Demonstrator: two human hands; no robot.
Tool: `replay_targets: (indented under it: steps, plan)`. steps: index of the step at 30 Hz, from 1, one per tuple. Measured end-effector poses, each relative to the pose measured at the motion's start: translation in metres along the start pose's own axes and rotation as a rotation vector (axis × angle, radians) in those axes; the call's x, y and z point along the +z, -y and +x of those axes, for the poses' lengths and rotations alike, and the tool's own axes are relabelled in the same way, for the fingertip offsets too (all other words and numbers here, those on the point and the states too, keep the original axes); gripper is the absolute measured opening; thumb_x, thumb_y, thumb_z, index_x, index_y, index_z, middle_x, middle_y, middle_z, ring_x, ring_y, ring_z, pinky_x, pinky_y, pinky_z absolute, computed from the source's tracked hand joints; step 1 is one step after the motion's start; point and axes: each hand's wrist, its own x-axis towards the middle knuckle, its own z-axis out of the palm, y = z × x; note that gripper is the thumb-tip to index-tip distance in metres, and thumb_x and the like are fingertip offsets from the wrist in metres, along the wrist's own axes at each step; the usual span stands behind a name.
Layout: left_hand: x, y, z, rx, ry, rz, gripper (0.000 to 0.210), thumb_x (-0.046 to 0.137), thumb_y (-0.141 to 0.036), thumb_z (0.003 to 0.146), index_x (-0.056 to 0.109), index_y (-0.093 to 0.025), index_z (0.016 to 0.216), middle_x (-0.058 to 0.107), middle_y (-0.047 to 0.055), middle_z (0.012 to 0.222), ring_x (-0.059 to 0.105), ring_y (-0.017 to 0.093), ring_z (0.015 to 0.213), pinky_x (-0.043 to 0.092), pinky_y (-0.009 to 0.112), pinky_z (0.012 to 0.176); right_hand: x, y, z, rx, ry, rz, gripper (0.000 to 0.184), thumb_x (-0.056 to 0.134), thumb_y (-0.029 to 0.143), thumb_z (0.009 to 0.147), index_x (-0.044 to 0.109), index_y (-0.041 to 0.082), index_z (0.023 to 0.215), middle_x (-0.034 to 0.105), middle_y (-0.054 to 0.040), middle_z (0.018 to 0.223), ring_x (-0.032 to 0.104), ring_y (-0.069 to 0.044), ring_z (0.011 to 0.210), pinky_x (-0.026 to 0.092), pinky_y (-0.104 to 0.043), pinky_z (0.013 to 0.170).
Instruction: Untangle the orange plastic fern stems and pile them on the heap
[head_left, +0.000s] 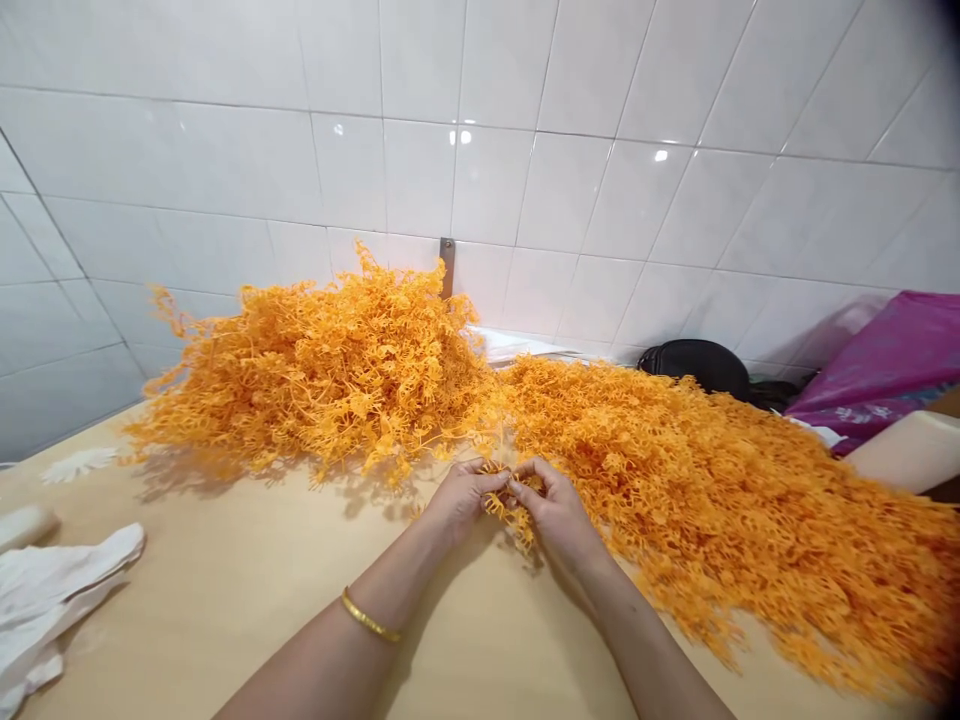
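Observation:
Between my two hands is a small orange artificial plant sprig (517,522), its frilly tips hanging down over the table. My left hand (463,497) pinches it with thumb and forefinger. From the other side, my right hand (553,503) grips the same sprig, and the fingertips of both hands nearly meet. Behind the left hand rises a tall heap of orange plastic foliage (337,370). A wider, lower pile of the same orange foliage (750,500) spreads beside my right hand. The exact spot where the fingers press is partly hidden.
The beige table (247,580) meets a white tiled wall (495,180). White gloves (60,590) lie at the left edge. Behind the right pile are a black rounded case (694,364) and a purple bag (862,360). A dark metal bracket (448,265) is fixed to the wall.

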Motion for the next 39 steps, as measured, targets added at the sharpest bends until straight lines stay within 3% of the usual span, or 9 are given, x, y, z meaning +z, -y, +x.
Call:
replay_targets:
  steps: [4, 8, 12, 16, 23, 29, 33, 39]
  plan:
    - [-0.002, 0.0, -0.001, -0.061, 0.07, 0.046, 0.015, 0.068, -0.015, 0.055, 0.06, -0.01, 0.066, 0.061, 0.007, 0.061, 0.057, 0.014, 0.056, 0.042, 0.026, 0.054, -0.001, -0.006, 0.003, 0.073, -0.014, 0.206, 0.019, 0.055, 0.036, 0.069, 0.053, 0.017, 0.07, 0.054, 0.0018, 0.06, 0.05, -0.011, 0.056, 0.04, -0.024, 0.055]
    - [-0.004, 0.002, 0.0, -0.074, 0.109, 0.168, 0.023, 0.07, -0.017, 0.053, 0.062, -0.009, 0.073, 0.062, 0.009, 0.067, 0.055, 0.013, 0.052, 0.04, 0.024, 0.048, -0.002, -0.011, 0.005, 0.094, -0.046, 0.244, 0.022, 0.056, 0.038, 0.069, 0.051, 0.017, 0.067, 0.052, 0.0025, 0.057, 0.048, -0.011, 0.053, 0.04, -0.024, 0.053]
    - [-0.006, 0.002, 0.002, -0.11, 0.096, 0.195, 0.015, 0.065, -0.013, 0.054, 0.06, -0.011, 0.068, 0.057, 0.003, 0.052, 0.046, 0.008, 0.036, 0.035, 0.022, 0.041, 0.0, -0.012, 0.006, 0.075, -0.242, 0.116, 0.023, 0.053, 0.04, 0.07, 0.049, 0.018, 0.064, 0.05, 0.0027, 0.055, 0.049, -0.011, 0.053, 0.039, -0.024, 0.053]
    - [-0.007, 0.004, 0.003, -0.113, 0.088, 0.154, 0.015, 0.063, -0.009, 0.054, 0.058, -0.012, 0.067, 0.053, 0.0, 0.043, 0.046, 0.008, 0.035, 0.033, 0.021, 0.041, 0.0, -0.01, 0.007, 0.068, -0.374, 0.035, 0.024, 0.05, 0.041, 0.072, 0.048, 0.018, 0.066, 0.049, 0.0026, 0.053, 0.05, -0.012, 0.051, 0.039, -0.024, 0.052]
    - [-0.004, 0.003, 0.003, -0.063, 0.004, -0.027, 0.017, 0.068, -0.021, 0.057, 0.058, -0.011, 0.068, 0.058, 0.004, 0.059, 0.053, 0.01, 0.052, 0.042, 0.024, 0.055, -0.007, -0.005, 0.007, -0.02, -0.3, -0.034, 0.02, 0.052, 0.037, 0.072, 0.051, 0.017, 0.067, 0.049, 0.0023, 0.058, 0.049, -0.011, 0.055, 0.038, -0.023, 0.053]
    - [0.001, 0.0, -0.002, -0.057, 0.081, 0.03, 0.015, 0.069, -0.019, 0.054, 0.058, -0.009, 0.056, 0.055, 0.004, 0.054, 0.051, 0.011, 0.051, 0.039, 0.023, 0.05, 0.003, -0.008, 0.003, -0.084, -0.134, 0.03, 0.017, 0.049, 0.033, 0.073, 0.054, 0.017, 0.069, 0.052, 0.001, 0.062, 0.049, -0.011, 0.058, 0.04, -0.024, 0.057]
    - [0.002, 0.004, -0.002, -0.093, 0.05, 0.04, 0.018, 0.071, -0.016, 0.05, 0.054, -0.01, 0.05, 0.049, -0.001, 0.044, 0.044, 0.007, 0.04, 0.033, 0.021, 0.043, 0.009, -0.011, 0.001, -0.057, -0.191, 0.018, 0.021, 0.048, 0.037, 0.074, 0.052, 0.017, 0.067, 0.053, 0.0004, 0.062, 0.051, -0.012, 0.059, 0.041, -0.025, 0.058]
    - [0.004, 0.0, 0.001, -0.127, 0.049, -0.043, 0.018, 0.067, -0.015, 0.055, 0.05, -0.01, 0.05, 0.044, -0.002, 0.04, 0.038, 0.005, 0.036, 0.026, 0.018, 0.037, 0.023, -0.01, 0.004, 0.044, -0.3, 0.372, 0.022, 0.053, 0.037, 0.071, 0.047, 0.018, 0.064, 0.051, 0.0028, 0.057, 0.05, -0.01, 0.051, 0.044, -0.025, 0.053]
